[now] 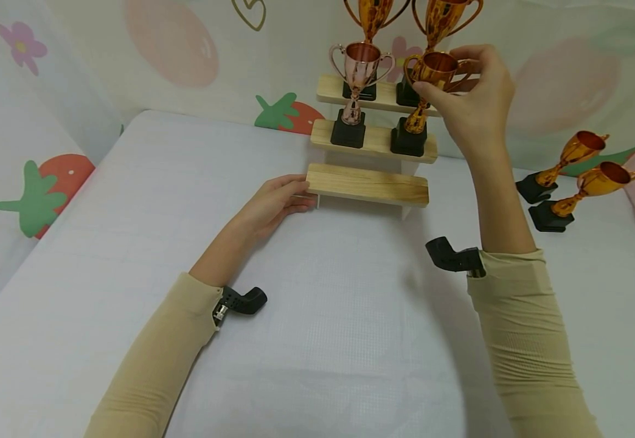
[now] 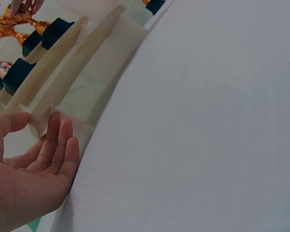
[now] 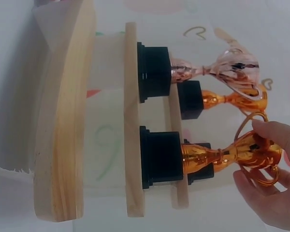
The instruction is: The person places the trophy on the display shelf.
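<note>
Sleeved forearms reach over the white surface (image 1: 350, 340): the left hand (image 1: 270, 204), fingers relaxed, steadies the stepped wooden stand (image 1: 369, 185), while the right hand (image 1: 473, 97) pinches the gold trophy (image 1: 424, 100) on its middle step, apparently mid-placement, needing a gentle release.

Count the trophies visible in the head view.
6: two on the top step, two on the middle step, two lying on the table at right.
</note>
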The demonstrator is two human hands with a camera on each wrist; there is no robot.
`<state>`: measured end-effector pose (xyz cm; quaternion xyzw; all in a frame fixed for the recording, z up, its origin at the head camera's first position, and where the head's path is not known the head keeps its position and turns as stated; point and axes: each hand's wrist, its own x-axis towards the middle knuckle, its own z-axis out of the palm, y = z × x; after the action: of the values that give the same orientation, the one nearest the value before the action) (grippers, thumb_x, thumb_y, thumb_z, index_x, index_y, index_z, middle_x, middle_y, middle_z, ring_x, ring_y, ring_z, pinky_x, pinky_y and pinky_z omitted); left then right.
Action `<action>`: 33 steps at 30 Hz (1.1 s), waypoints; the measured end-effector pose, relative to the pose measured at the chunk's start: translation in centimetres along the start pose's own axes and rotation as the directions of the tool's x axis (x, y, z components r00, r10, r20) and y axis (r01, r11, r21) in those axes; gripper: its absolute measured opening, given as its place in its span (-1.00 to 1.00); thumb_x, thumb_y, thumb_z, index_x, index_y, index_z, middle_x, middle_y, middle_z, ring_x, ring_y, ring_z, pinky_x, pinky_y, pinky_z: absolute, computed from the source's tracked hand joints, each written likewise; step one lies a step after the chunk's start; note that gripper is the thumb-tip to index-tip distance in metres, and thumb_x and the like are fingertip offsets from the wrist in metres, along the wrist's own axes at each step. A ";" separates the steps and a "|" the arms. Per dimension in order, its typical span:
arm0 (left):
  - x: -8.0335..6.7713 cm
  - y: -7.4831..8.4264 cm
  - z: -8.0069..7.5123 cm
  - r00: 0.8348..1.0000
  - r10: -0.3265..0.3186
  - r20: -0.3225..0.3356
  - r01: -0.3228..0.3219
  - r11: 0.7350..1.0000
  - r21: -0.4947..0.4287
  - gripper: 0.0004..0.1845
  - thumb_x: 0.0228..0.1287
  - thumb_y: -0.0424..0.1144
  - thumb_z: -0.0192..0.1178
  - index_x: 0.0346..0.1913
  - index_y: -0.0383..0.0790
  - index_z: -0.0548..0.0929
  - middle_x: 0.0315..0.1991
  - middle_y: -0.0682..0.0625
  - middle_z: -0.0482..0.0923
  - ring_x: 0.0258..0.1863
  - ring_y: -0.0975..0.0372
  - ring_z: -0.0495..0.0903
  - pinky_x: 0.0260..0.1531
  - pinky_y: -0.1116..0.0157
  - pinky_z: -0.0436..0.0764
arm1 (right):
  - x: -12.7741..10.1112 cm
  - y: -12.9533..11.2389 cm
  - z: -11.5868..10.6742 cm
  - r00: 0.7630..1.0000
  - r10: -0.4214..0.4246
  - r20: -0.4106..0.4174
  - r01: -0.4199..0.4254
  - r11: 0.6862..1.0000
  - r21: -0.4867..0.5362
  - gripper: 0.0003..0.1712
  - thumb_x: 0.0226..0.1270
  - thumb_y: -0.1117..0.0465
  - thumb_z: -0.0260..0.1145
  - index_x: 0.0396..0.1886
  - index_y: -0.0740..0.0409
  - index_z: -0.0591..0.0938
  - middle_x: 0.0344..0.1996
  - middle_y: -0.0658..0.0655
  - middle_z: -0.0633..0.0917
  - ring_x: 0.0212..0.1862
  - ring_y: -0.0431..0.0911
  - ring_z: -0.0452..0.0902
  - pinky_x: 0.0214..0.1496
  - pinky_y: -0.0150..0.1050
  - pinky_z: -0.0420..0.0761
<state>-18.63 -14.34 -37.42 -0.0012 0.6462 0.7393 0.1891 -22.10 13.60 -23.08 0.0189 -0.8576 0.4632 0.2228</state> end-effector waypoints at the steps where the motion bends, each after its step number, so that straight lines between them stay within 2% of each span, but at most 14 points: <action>1: 0.0 0.0 0.0 1.000 0.001 -0.002 -0.001 1.000 -0.001 -0.49 0.70 -0.32 -0.07 0.54 -0.50 0.30 0.16 -0.17 0.54 -0.13 0.33 0.65 -0.04 0.44 0.65 | 0.0 0.0 0.0 1.000 -0.001 0.004 0.001 1.000 0.003 -0.34 0.31 0.11 0.59 0.33 0.16 0.56 0.06 0.01 0.58 -0.17 -0.34 0.48 0.13 -0.43 0.63; 7: -0.1 0.0 0.1 1.000 0.004 -0.005 -0.004 1.000 -0.003 -0.49 0.70 -0.32 -0.07 0.54 -0.50 0.30 0.18 -0.20 0.53 -0.14 0.35 0.66 -0.06 0.45 0.65 | -0.4 0.2 -0.6 0.999 0.001 0.043 0.000 1.000 -0.019 -0.23 0.31 0.08 0.59 0.45 0.10 0.49 0.15 0.07 0.58 -0.10 -0.28 0.54 0.12 -0.40 0.65; 14: 0.0 -0.1 0.0 1.000 0.003 -0.004 -0.003 1.000 0.004 -0.49 0.70 -0.32 -0.08 0.54 -0.50 0.30 0.23 -0.24 0.51 -0.12 0.34 0.65 -0.04 0.44 0.65 | -1.5 0.6 -1.9 1.000 -0.026 0.013 0.026 0.999 -0.028 -0.25 0.34 0.11 0.57 0.46 0.09 0.50 0.22 0.12 0.57 -0.02 -0.20 0.57 0.21 -0.37 0.63; 17: 0.0 -0.1 0.0 1.000 0.002 -0.005 -0.002 1.000 0.004 -0.50 0.70 -0.31 -0.08 0.54 -0.50 0.31 0.21 -0.23 0.51 -0.12 0.34 0.65 -0.05 0.44 0.65 | -2.0 0.9 -2.7 1.000 -0.003 -0.004 0.003 0.999 -0.036 -0.25 0.36 0.11 0.55 0.48 0.05 0.48 0.31 0.16 0.55 0.05 -0.14 0.58 0.28 -0.34 0.62; 25: 0.0 -0.1 0.0 1.000 -0.001 -0.007 0.001 1.000 0.010 -0.49 0.70 -0.31 -0.06 0.54 -0.49 0.31 0.17 -0.18 0.54 -0.13 0.33 0.65 -0.03 0.43 0.65 | -2.8 2.1 -5.2 0.995 0.088 -0.038 -0.091 0.993 -0.072 -0.24 0.39 0.06 0.53 0.52 -0.09 0.45 0.35 0.09 0.56 0.19 -0.09 0.58 0.34 -0.34 0.59; 29: -0.1 0.0 0.0 1.000 -0.001 -0.011 0.001 1.000 0.007 -0.49 0.70 -0.31 -0.07 0.54 -0.49 0.30 0.17 -0.20 0.53 -0.13 0.34 0.65 -0.05 0.44 0.65 | -3.1 2.7 -6.4 0.990 0.127 -0.070 -0.131 0.990 -0.059 -0.28 0.38 0.04 0.53 0.49 -0.12 0.49 0.28 -0.01 0.60 0.17 -0.13 0.60 0.36 -0.36 0.57; 33: 0.1 -0.1 -0.1 1.000 0.003 -0.009 -0.003 1.000 0.012 -0.49 0.70 -0.31 -0.07 0.55 -0.50 0.29 0.18 -0.21 0.53 -0.13 0.35 0.65 -0.04 0.44 0.65 | -3.3 3.3 -7.4 0.984 0.153 -0.092 -0.154 0.988 -0.010 -0.34 0.38 0.09 0.53 0.43 -0.09 0.55 0.13 -0.15 0.60 0.04 -0.28 0.58 0.36 -0.37 0.58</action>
<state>-18.67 -14.37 -37.57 -0.0026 0.6517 0.7356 0.1850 -17.24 20.87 -23.47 -0.0703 -0.8493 0.4721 0.2254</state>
